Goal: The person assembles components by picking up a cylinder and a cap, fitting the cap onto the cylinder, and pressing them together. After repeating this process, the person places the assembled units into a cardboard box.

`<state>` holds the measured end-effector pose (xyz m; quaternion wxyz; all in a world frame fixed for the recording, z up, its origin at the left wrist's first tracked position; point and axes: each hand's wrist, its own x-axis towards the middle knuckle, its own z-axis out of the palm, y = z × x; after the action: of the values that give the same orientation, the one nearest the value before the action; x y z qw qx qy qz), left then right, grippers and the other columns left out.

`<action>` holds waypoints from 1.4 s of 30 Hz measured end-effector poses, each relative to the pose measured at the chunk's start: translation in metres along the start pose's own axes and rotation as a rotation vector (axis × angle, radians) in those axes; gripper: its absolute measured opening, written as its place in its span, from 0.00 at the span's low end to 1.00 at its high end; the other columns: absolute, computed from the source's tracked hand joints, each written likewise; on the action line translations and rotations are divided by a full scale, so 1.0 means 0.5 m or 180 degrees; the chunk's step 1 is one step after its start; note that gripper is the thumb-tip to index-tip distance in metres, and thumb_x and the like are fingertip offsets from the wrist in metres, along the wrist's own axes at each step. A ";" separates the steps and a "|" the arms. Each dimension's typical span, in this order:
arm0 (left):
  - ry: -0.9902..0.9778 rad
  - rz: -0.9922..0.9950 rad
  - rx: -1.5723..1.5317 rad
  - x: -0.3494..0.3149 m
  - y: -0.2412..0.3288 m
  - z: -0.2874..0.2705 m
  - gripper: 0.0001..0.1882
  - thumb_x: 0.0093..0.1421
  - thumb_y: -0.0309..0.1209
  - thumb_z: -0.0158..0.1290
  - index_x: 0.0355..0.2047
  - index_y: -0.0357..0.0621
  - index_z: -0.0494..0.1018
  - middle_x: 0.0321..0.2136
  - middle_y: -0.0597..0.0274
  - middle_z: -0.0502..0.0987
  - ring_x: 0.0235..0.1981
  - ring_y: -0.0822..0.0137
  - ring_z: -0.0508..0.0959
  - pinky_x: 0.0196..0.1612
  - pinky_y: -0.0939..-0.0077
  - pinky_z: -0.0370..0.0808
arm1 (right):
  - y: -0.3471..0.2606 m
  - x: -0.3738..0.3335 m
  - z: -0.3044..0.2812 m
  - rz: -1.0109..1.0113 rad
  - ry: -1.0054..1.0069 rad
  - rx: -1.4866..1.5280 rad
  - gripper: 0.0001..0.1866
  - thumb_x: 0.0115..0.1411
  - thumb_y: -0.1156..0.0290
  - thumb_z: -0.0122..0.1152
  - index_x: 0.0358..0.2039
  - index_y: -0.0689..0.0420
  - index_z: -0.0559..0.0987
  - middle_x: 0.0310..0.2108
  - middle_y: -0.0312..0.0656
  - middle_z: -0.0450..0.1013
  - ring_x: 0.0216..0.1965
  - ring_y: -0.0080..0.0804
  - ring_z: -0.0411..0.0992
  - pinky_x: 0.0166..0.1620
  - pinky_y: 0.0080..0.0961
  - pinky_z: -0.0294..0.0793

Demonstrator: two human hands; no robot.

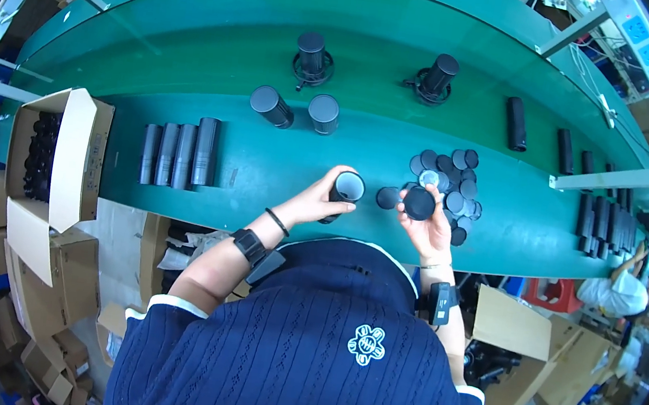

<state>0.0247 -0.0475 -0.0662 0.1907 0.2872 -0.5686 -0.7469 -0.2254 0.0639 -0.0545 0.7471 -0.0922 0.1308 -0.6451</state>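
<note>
Wears a navy short-sleeved knit top [263, 358] with vertical ribbed lines at the frame's lower centre; shows white trim [180, 303] along the sleeve hems, plus a white-outlined flower emblem [365, 345]. Bears a black wristband [278, 222] and square black device [248, 245] left of centre, a boxy black unit [440, 303] right of centre.

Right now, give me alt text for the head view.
A person's left hand holds an open-ended black cylinder, and the right hand a round black disc, over a green table. Loose dark discs lie nearby; four black tubes line up at left.
</note>
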 end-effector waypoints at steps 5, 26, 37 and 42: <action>0.0061 0.0122 0.0729 -0.003 0.018 0.011 0.34 0.53 0.28 0.65 0.56 0.45 0.58 0.46 0.61 0.67 0.50 0.69 0.68 0.51 0.73 0.69 | 0.008 0.025 0.060 0.0304 0.0140 -0.1226 0.33 0.59 0.65 0.62 0.62 0.62 0.63 0.54 0.50 0.65 0.53 0.40 0.68 0.56 0.34 0.70; 0.0012 0.0560 0.1525 -0.001 -0.033 0.030 0.42 0.53 0.57 0.59 0.57 0.40 0.60 0.51 0.44 0.66 0.55 0.46 0.66 0.57 0.53 0.62 | 0.078 0.064 0.138 -0.0501 -0.0096 -0.6114 0.29 0.42 0.80 0.68 0.49 0.59 0.77 0.50 0.48 0.72 0.51 0.46 0.70 0.53 0.34 0.71; -0.0088 0.0425 0.1709 0.005 -0.032 0.027 0.32 0.61 0.50 0.53 0.55 0.39 0.61 0.49 0.48 0.67 0.53 0.51 0.67 0.57 0.58 0.62 | 0.087 0.077 0.173 -0.0405 -0.0162 -0.6758 0.27 0.41 0.78 0.70 0.46 0.60 0.79 0.46 0.47 0.73 0.46 0.45 0.71 0.49 0.33 0.72; 0.0007 0.0454 0.1512 0.007 -0.038 0.027 0.32 0.60 0.53 0.52 0.53 0.42 0.63 0.49 0.47 0.68 0.53 0.48 0.67 0.56 0.53 0.61 | 0.085 0.086 0.164 -0.0392 -0.0244 -0.6747 0.29 0.40 0.76 0.72 0.47 0.60 0.79 0.45 0.47 0.73 0.45 0.45 0.71 0.49 0.33 0.72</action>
<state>0.0143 -0.0344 -0.0824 0.1707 0.2839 -0.7468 -0.5767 -0.1539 0.0255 0.0070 0.2549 -0.7229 0.5977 -0.2350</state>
